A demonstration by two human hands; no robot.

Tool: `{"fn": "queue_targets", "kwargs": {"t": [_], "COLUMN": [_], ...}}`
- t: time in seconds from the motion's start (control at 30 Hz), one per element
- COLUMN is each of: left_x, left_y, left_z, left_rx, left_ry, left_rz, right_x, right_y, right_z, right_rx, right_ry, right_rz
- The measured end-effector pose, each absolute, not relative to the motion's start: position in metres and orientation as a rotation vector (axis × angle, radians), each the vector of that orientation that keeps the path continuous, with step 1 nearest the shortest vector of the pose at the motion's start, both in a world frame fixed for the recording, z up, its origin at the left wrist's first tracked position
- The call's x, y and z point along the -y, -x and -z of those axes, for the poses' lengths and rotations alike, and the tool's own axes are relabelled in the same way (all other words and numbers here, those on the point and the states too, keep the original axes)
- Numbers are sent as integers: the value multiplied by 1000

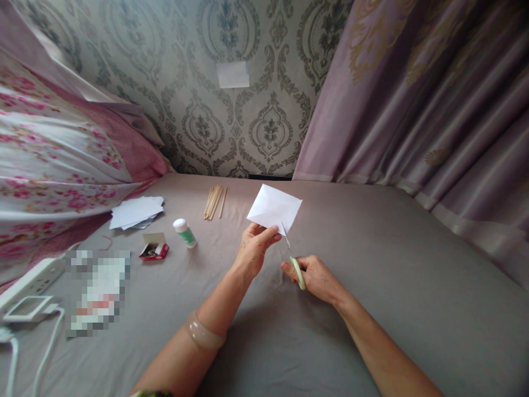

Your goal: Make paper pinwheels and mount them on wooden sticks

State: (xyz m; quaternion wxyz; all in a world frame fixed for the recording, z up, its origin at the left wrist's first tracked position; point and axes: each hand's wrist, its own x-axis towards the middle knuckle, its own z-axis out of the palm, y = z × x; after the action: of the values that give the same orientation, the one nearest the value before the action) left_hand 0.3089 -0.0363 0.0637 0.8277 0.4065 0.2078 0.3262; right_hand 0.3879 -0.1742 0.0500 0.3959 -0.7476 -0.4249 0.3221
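Observation:
A white sheet of paper (275,205) is pinched at its lower edge between the thumb and fingers of my left hand (254,248). My right hand (317,278) grips a pair of scissors (297,273) with pale green handles. The scissor blades point up and away from me and meet the paper's lower edge, just right of my left thumb. How far the blades are parted is hard to make out. The fingers beneath the paper are partly hidden.
To the left lie a stack of white paper (137,213), wooden sticks (214,202), a glue stick (184,233) and a small open red box (154,248). A white power strip (45,275) with cables and a blurred packet (99,292) sit at near left. Curtains (372,110) hang at right.

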Motion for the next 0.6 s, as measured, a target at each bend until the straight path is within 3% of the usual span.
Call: {"fn": "queue_targets", "kwargs": {"t": [0.6], "left_x": [35], "left_y": [-310], "left_z": [-59], "left_rx": [-427], "left_ry": [-855], "left_rz": [-696], "right_x": [172], "right_y": [-386], "right_z": [-49], "right_rx": [1047], "right_ry": [1933], "right_rz": [-774]}}
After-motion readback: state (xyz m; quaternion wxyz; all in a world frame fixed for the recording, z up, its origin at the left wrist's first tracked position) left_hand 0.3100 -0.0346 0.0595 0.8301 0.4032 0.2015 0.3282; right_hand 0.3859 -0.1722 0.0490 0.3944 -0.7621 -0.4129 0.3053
